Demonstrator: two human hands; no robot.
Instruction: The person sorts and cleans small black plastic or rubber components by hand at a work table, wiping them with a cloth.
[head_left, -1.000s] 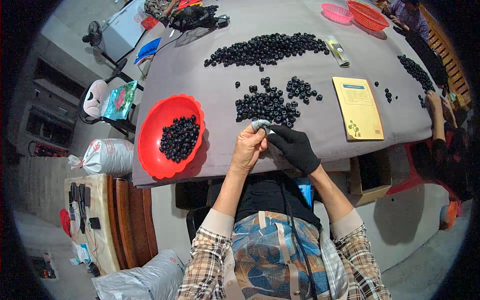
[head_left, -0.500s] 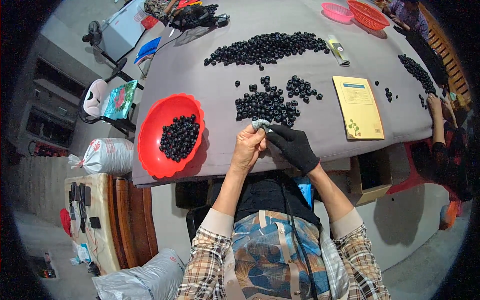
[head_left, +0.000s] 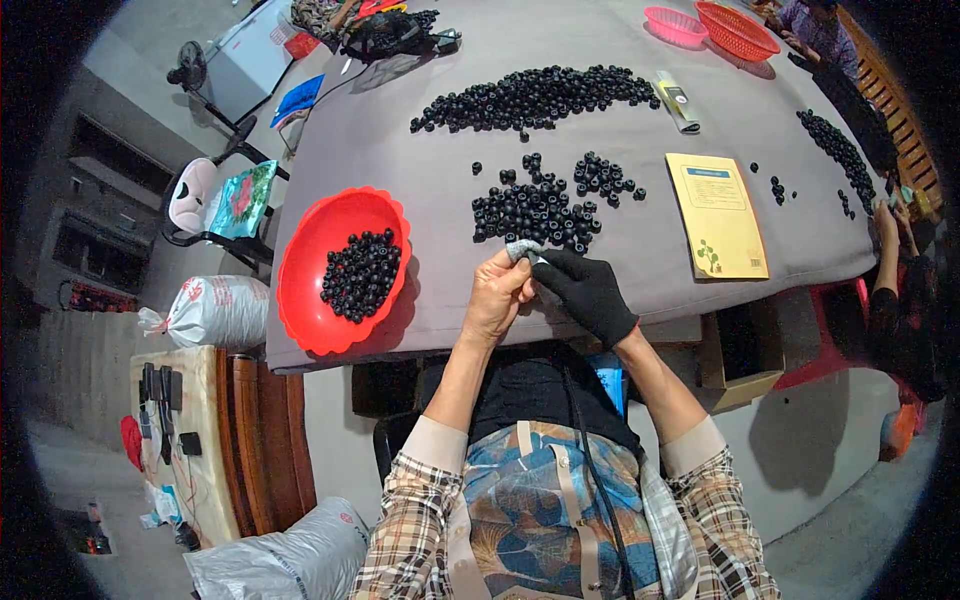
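Grey cloth (head_left: 520,249) between hands, over tabletop (head_left: 440,170), near black beads (head_left: 535,212). Left hand's (head_left: 496,300) fingers clamped on it; gloved right hand's (head_left: 590,300) apparently pinching too, tips partly hidden. Should handle light, soft, unbreakable; grip edges.

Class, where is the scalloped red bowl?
In the head view, the bowl sits at the near-left corner of the table, left of the left hand.
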